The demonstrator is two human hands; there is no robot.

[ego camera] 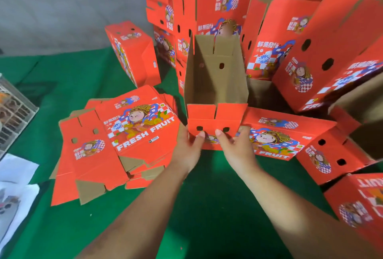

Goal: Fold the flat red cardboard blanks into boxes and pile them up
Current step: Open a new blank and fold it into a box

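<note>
An opened red box stands upright in the middle of the green table, its brown inside facing me and its near red flap hanging toward me. My left hand grips the flap's left edge, thumb on the front. My right hand grips its right part, thumb beside a round hole. A stack of flat red blanks printed "FRESH FRUIT" lies to the left. Folded boxes are piled behind and to the right.
A single folded box stands at the back left. More boxes lie at the right edge. A wire crate and white paper sit at the far left. The green table cover stretches beneath my forearms.
</note>
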